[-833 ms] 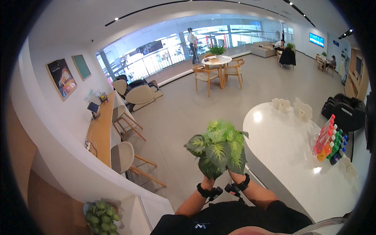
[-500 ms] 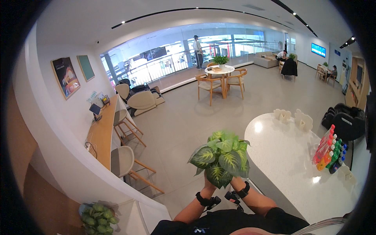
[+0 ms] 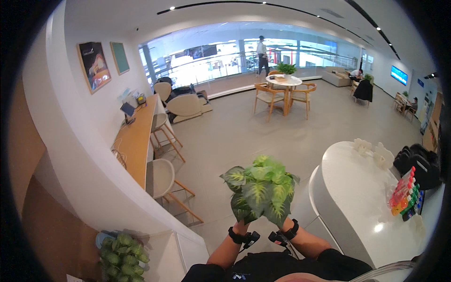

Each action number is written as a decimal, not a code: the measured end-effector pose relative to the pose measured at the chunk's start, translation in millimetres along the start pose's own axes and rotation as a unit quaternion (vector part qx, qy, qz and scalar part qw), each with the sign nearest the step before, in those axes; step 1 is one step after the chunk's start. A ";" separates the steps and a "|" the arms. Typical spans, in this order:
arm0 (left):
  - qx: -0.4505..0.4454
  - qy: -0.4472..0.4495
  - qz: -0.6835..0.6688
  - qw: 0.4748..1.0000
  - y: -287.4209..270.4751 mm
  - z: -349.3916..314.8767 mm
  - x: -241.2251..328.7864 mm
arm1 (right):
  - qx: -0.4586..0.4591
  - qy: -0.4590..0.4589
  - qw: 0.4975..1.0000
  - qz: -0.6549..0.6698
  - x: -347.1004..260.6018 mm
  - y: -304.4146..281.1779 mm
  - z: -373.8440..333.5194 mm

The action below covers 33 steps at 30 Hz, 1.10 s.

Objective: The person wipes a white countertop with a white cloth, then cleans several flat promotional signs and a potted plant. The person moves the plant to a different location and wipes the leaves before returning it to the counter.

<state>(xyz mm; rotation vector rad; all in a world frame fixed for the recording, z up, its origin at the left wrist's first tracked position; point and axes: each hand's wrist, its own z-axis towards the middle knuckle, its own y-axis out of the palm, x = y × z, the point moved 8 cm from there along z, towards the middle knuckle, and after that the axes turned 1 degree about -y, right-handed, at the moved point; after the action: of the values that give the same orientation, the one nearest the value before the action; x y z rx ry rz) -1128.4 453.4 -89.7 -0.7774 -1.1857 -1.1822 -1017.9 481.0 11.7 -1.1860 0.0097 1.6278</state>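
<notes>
A leafy green plant with pale-veined leaves [image 3: 260,188] is held up in front of my body between both hands. My left hand [image 3: 241,227] supports it from below on the left side, and my right hand [image 3: 285,224] does the same on the right. The foliage covers my fingers and whatever the plant stands in, so its pot cannot be made out. Each wrist wears a black strap with a small device.
To my right, a white rounded counter [image 3: 347,188] bears several colourful bottles [image 3: 405,195]. On the left are a wooden wall counter [image 3: 136,145], stools [image 3: 163,178] and another leafy plant [image 3: 123,258]. Ahead stands a round table [image 3: 283,81] with chairs; a person walks behind the glass.
The room has shifted rightward in the picture, and the white counter now sits farther right. The plant stays between my hands in front of me. The person behind the glass has changed stride.
</notes>
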 end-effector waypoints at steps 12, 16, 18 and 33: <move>0.062 -0.018 -0.169 0.983 -55.7 16.6 -4.1 | 0.026 -0.014 0.990 0.141 55.4 68.6 36.1; 0.027 -0.042 -0.068 0.996 -66.5 52.3 -24.3 | 0.001 0.045 0.949 0.312 96.9 109.1 64.3; 0.024 -0.067 -0.095 0.993 -79.4 72.7 -34.1 | -0.013 0.022 0.935 0.354 103.5 116.1 81.8; 0.117 -0.078 -0.328 0.934 -196.6 230.3 -28.9 | -0.077 -0.064 0.933 0.346 160.2 137.4 277.7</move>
<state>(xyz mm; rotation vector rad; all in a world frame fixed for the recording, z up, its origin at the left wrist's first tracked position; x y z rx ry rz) -1379.3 625.3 -83.1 -0.2915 -1.7639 -1.4936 -1295.7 687.7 -30.1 -1.2711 0.2466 2.3580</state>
